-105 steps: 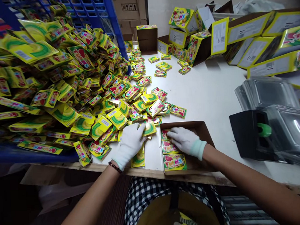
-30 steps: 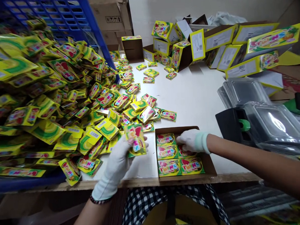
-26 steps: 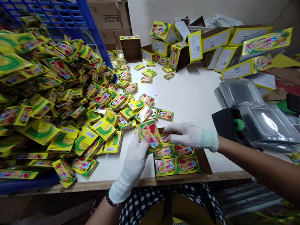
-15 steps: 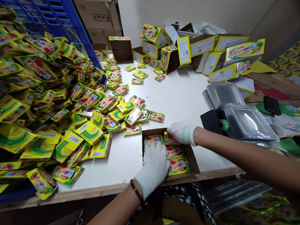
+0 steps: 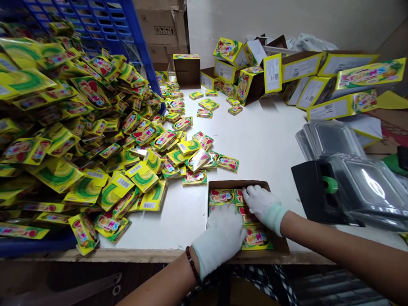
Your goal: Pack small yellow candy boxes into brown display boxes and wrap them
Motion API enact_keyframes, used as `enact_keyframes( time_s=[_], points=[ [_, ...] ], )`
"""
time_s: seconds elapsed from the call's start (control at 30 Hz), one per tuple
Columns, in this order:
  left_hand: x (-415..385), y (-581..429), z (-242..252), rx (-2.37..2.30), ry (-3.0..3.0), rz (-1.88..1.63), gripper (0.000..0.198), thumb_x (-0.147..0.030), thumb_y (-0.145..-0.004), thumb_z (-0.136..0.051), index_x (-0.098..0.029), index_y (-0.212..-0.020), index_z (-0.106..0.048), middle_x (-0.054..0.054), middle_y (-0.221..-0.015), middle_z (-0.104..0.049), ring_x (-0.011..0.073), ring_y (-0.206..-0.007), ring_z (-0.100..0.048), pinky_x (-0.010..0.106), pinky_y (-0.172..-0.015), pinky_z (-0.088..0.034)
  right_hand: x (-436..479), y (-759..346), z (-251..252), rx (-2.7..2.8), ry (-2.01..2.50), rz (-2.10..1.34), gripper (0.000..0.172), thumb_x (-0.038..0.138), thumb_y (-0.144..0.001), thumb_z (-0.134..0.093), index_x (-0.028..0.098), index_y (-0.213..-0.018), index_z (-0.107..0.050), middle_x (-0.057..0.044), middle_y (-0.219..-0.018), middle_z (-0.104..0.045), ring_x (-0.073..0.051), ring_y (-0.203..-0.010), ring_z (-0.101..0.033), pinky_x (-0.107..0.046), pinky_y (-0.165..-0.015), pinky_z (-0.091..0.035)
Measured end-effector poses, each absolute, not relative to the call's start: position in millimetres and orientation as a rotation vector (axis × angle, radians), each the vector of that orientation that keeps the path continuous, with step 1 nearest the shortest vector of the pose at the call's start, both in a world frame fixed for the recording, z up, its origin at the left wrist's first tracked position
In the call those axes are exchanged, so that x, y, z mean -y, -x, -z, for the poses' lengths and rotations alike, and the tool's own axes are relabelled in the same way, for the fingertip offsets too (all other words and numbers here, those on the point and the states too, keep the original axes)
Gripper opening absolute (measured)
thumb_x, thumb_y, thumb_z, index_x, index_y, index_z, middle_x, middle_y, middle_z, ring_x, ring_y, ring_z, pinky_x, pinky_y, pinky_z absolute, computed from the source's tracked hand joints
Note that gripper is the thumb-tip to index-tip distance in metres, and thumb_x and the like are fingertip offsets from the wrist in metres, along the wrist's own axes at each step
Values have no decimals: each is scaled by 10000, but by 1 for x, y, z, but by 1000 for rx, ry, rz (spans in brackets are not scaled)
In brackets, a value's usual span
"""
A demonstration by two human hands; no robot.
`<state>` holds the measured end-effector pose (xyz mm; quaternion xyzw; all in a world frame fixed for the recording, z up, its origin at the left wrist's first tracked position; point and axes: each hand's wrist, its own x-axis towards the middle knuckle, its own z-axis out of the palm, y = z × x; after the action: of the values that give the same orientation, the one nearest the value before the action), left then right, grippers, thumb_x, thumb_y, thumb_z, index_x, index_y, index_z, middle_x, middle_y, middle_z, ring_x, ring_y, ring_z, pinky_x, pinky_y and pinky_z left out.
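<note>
Near the table's front edge, an open brown carton (image 5: pixel 280 246) holds several yellow-green TWINS packets (image 5: pixel 257 238) lying flat. My left hand (image 5: pixel 224 229), white-gloved and slightly blurred, lies over the packets on the carton's left side, with its fingertips partly lost in the blur. On the right side, my right hand (image 5: pixel 262 204) is in the carton with its bent fingers apart, resting on packets. Neither glove shows a packet lifted in it. One TWINS packet (image 5: pixel 221 196) shows in the far left corner of the carton.
A large heap of packets (image 5: pixel 71 145) spills from a blue crate (image 5: pixel 141 43) on the left. Empty-looking yellow display boxes (image 5: pixel 271 75) crowd the back. Clear plastic trays (image 5: pixel 370 182) and a black tape dispenser (image 5: pixel 314 193) stand to the right on the white table (image 5: pixel 254 142).
The view has swung left. My right hand has moved from the carton's far rim down onto the packets inside. My left hand has drawn slightly nearer, uncovering the far left packet.
</note>
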<state>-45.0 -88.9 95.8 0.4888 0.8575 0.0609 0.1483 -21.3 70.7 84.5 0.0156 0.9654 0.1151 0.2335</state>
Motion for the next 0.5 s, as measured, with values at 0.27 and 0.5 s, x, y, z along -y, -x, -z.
enact_keyframes(
  time_s=[0.27,0.5],
  points=[
    [138,156,-79,-2882,-1246,-129,223,-209,-935,-410,-178,-991,-623,106,-1019,-630,235,-963,-569,362,-838,-437,-50,9,-56,-2566,-111,-262,766,200,-838,-657,212,-1538,-346,-308,-1510,-346,-472,-1360,-401,-590,-984,-440],
    [136,188,-57,-2938,-1277,2,324,-78,-864,-387,-123,-1076,-627,183,-995,-627,307,-984,-539,462,-846,-376,-81,11,-70,-2674,22,228,655,147,-822,-566,175,-1469,-467,-242,-1417,-501,-359,-1241,-561,-471,-968,-500]
  ],
)
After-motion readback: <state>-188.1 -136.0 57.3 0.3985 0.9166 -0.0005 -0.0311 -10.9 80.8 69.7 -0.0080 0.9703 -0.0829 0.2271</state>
